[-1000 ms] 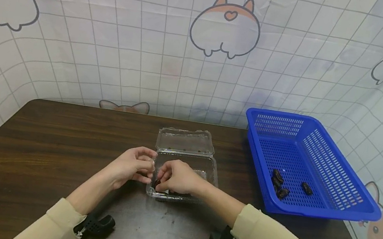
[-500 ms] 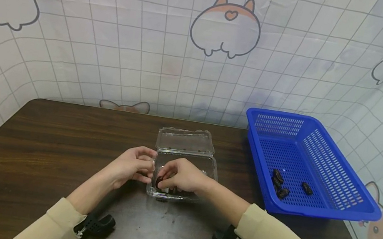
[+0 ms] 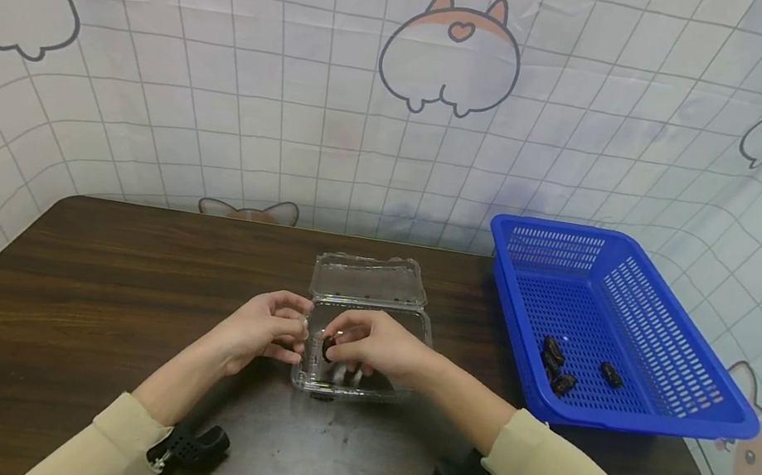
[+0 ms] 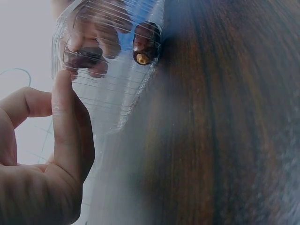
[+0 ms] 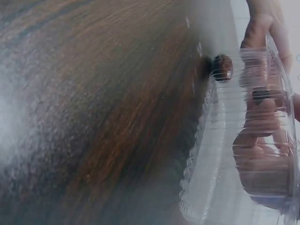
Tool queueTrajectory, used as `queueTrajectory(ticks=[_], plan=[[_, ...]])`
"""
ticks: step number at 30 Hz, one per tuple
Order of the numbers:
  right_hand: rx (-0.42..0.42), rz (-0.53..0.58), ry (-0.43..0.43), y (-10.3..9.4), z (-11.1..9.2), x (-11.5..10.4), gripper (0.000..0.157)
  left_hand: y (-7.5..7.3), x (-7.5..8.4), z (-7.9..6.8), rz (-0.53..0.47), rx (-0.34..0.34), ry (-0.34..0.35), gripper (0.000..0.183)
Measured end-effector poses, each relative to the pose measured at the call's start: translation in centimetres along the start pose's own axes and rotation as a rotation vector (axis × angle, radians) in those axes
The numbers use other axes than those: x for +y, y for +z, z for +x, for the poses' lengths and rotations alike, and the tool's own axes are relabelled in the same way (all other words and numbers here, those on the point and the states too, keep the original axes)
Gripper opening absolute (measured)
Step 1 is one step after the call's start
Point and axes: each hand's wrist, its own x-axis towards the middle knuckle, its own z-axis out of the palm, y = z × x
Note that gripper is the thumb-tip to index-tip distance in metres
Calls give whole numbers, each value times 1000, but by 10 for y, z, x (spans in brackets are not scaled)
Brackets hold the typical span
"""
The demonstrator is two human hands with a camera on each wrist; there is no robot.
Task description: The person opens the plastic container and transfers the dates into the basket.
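Near the table's middle stands a clear plastic clamshell box (image 3: 378, 392), its lid (image 3: 370, 279) folded back. Inside it my right hand (image 3: 381, 347) pinches a dark brown date (image 3: 328, 347) between thumb and fingertips, above the box floor. Through the wall in the left wrist view, another date (image 4: 146, 42) lies low in the box, its stem end showing. My left hand (image 3: 267, 332) rests thumb and fingertips, spread apart, against the box's left rim. In the right wrist view the box wall covers much of my right hand (image 5: 262, 159) and blurs it.
A blue plastic basket (image 3: 638, 419) sits at the table's right side with several dates (image 3: 554, 350) on its floor. Brown wooden table (image 3: 118, 269) surrounds the box. A patterned white cloth (image 3: 255, 40) hangs behind and at the sides. Both wrists wear black straps.
My right hand has risen slightly and shifted right inside the box with the date in its fingers. The left hand and the box have stayed in place.
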Motion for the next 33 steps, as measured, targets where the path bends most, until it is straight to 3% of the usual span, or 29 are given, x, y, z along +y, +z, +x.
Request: queueTrajectory(ticks=[14, 22, 33], plan=[[45, 107, 11, -19, -14, -4, 33, 0, -2, 1, -8, 1, 5, 52], [84, 178, 22, -32, -24, -11, 25, 0, 0, -1, 13, -2, 12, 51], [125, 167, -6, -48, -38, -18, 29, 0, 1, -2, 7, -9, 10, 48]])
